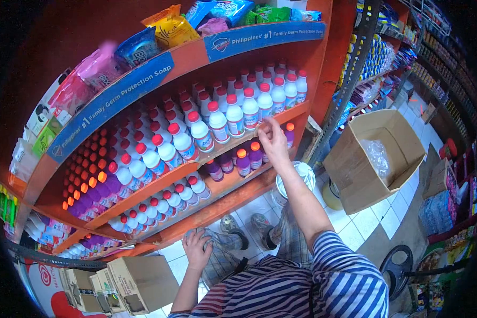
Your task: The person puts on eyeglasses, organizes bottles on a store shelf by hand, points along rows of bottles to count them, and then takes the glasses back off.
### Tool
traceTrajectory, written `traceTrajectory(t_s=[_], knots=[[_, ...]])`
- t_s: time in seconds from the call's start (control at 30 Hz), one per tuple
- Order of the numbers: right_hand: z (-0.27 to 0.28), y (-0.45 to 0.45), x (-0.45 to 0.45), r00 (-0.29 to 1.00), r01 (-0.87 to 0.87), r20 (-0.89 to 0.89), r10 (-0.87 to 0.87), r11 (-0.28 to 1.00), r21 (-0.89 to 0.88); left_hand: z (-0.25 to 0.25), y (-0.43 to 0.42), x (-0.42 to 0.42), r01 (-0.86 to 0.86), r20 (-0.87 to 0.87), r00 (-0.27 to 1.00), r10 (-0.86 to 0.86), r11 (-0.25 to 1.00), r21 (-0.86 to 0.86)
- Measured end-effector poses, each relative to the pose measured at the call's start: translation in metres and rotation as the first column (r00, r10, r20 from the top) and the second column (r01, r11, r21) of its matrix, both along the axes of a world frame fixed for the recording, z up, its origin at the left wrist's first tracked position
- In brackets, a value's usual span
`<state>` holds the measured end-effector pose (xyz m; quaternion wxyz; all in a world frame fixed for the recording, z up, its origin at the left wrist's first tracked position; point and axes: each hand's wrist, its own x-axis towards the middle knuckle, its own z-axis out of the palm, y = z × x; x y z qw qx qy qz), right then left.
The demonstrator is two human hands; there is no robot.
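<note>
My right hand [273,141] reaches to the front edge of the middle shelf, just below the row of white bottles with red caps [235,116]. Its fingers are bent but look apart, and I see nothing held in them; whether the fingertips touch the shelf edge [217,150] is unclear. Purple bottles with orange caps [243,162] stand on the shelf beneath, close to this hand. My left hand [197,247] lies with its fingers spread on my knee, over plaid trousers [220,265].
An open cardboard box [350,172] with clear plastic inside stands at right, near a white bucket [302,183]. More cardboard boxes [138,286] sit at lower left. Colourful packs [172,27] fill the top shelf. A black wheel-shaped object [397,265] is at lower right.
</note>
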<state>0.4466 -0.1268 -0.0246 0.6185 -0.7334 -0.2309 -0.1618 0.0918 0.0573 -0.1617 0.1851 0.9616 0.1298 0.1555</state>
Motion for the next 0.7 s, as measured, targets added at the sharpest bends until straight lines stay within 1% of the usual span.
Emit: traceTrajectory(t_s=[0.1, 0.2, 0.4, 0.6, 0.7], knots=[[0.0, 0.013, 0.006, 0.991, 0.127, -0.028, -0.129, 0.99, -0.069, -0.002, 0.002, 0.0, 0.002, 0.039, 0.999, -0.002, 1.0, 0.001], [-0.003, 0.02, 0.001, 0.97, 0.241, 0.047, -0.237, 0.966, -0.096, -0.003, 0.005, 0.002, 0.012, 0.065, 0.998, -0.01, 0.999, -0.031], [-0.006, 0.022, 0.005, 0.95, 0.272, 0.189, -0.248, 0.956, -0.111, -0.001, 0.012, 0.006, 0.046, 0.074, 0.996, -0.04, 0.995, -0.087], [0.002, 0.027, 0.0, 0.938, 0.327, 0.164, -0.306, 0.937, -0.126, -0.001, 0.011, 0.002, 0.032, 0.089, 0.996, -0.024, 0.995, -0.092], [-0.002, 0.03, 0.003, 0.918, 0.368, 0.205, -0.34, 0.923, -0.117, -0.003, 0.012, 0.001, 0.027, 0.087, 0.996, -0.021, 0.997, -0.068]])
